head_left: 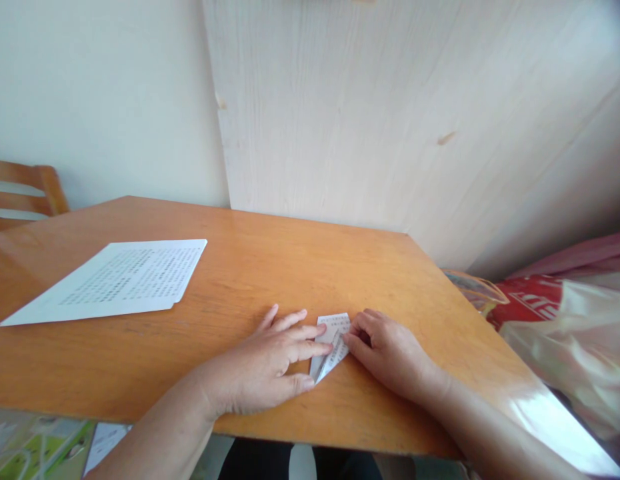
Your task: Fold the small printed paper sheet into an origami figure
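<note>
A small folded piece of printed paper [333, 347] lies on the orange wooden table [270, 267] near its front edge. My left hand [270, 360] lies flat beside it, fingers stretched out, with the fingertips pressing on the paper's left side. My right hand [385, 350] is curled at the paper's right edge, its fingertips pinched on a fold there. Part of the paper is hidden under my fingers.
A printed sheet of paper [115, 280] lies on the table's left half. A wooden chair back [25, 190] stands at far left. Plastic bags [555, 313], one red, sit off the table's right edge. A pale wooden panel [400, 113] rises behind the table.
</note>
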Available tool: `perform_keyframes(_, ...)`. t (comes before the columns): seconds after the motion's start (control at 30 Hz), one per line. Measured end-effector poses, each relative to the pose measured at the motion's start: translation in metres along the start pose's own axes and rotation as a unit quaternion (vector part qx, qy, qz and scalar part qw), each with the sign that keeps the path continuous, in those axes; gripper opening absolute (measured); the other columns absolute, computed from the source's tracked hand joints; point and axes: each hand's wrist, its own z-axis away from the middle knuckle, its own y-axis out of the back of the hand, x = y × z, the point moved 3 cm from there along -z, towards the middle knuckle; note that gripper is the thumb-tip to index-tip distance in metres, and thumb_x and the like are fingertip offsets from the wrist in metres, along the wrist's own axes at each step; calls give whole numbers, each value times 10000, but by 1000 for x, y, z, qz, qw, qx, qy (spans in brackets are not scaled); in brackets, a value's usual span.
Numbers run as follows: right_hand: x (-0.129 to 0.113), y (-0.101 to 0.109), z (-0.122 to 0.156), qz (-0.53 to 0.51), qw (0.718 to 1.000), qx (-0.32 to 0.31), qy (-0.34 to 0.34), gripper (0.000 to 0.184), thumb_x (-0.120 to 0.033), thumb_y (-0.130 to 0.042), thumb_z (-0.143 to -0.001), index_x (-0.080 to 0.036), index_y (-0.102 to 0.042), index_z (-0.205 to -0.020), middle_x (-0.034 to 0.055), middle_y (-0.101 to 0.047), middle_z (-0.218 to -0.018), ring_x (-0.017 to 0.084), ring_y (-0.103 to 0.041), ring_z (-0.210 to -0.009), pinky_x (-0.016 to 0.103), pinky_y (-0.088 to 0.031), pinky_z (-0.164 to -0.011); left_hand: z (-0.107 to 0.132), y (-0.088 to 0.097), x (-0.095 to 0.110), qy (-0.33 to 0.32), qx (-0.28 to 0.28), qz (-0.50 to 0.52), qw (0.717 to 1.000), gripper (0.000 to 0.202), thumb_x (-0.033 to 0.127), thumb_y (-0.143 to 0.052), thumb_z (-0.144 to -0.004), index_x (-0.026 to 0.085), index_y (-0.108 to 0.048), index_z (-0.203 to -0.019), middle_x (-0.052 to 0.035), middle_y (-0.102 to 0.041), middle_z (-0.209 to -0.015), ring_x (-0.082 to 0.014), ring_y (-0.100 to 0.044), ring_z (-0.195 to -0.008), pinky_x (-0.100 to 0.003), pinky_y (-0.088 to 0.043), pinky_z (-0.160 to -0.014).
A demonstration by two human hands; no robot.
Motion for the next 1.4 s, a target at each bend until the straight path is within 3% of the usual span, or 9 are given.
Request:
perform_keyframes(0.2, -2, 0, 0, 7, 1000, 5, 0, 156, -268, -581, -923, -214, -565, -778, 20, -622, -789, 167, -557, -718, 293, -365, -654, -1, -1, 3, 4, 11, 6, 1000, 459, 468, -503, -994, 475, -454, -1450, 84, -389, -1588, -323, -132, -1536, -644, 24, -1206)
perform_keyframes(0.37, -2, 1, 1, -3, 1000, 8, -3, 164, -269, -575, -930, -209, -570, -778, 12, -616, -786, 159, -553, -713, 282, -370, -654, 0, -2, 7, 22, 20, 0, 1000, 543, 468, -567, -963, 466, -406, -1481, 72, -398, -1584, -336, -159, -1527, -679, 32, -1187)
perform_keyframes(0.53, 2, 1, 0, -16, 1000, 8, 0, 155, -274, -570, -937, -209, -587, -797, 12, -616, -800, 154, -555, -715, 274, -380, -657, 0, -3, 12, 25, 52, -24, 998, 503, 474, -614, -928, 421, -507, -1418, 47, -484, -1530, -333, -209, -1508, -674, 10, -1190)
perform_keyframes(0.63, 6, 0, 0, -25, 1000, 7, 4, 154, -285, -576, -939, -210, -597, -806, 11, -619, -812, 153, -559, -723, 269, -387, -661, -3, -2, 16, 17, 77, -46, 996, 400, 370, -606, -940, 376, -581, -1340, 15, -569, -1447, -311, -311, -1459, -659, -27, -1192)
perform_keyframes(0.8, 8, -1, -1, -42, 999, 8, 17, 150, -305, -578, -944, -213, -620, -834, 8, -633, -829, 151, -572, -743, 263, -394, -675, -14, 5, 25, -12, 104, -86, 991, 169, 220, -605, -924, 291, -699, -1045, -11, -703, -1090, -247, -539, -1180, -592, -164, -1177)
perform_keyframes(0.9, 7, 0, -2, -43, 999, 13, 20, 150, -303, -571, -947, -213, -629, -842, 10, -641, -834, 151, -576, -750, 260, -391, -676, -22, 12, 28, -30, 97, -102, 990, 122, 204, -611, -917, 269, -715, -921, -4, -693, -945, -229, -564, -1024, -526, -293, -1108)
perform_keyframes(1.03, 4, 1, -3, -32, 999, 14, 17, 166, -305, -567, -945, -204, -626, -828, 15, -631, -815, 142, -567, -716, 250, -373, -640, -36, 18, 28, -52, 56, -92, 993, 178, 172, -588, -913, 251, -738, -858, -19, -676, -898, -212, -566, -928, -372, -433, -903)
perform_keyframes(1.17, 3, 1, -4, -15, 1000, 23, 6, 188, -310, -567, -942, -198, -610, -797, 17, -624, -799, 137, -564, -693, 248, -357, -620, -50, 16, 20, -34, 31, -48, 998, 203, 134, -566, -899, 220, -734, -824, -15, -653, -861, -173, -589, -848, -278, -442, -758)
perform_keyframes(1.4, 2, -1, -3, -9, 1000, 26, -11, 163, -310, -565, -939, -202, -623, -832, 23, -639, -825, 146, -584, -737, 255, -366, -651, -54, 8, 9, 13, 89, 29, 996, 97, 168, -610, -880, 206, -692, -915, -2, -666, -897, -159, -624, -837, -261, -440, -736)
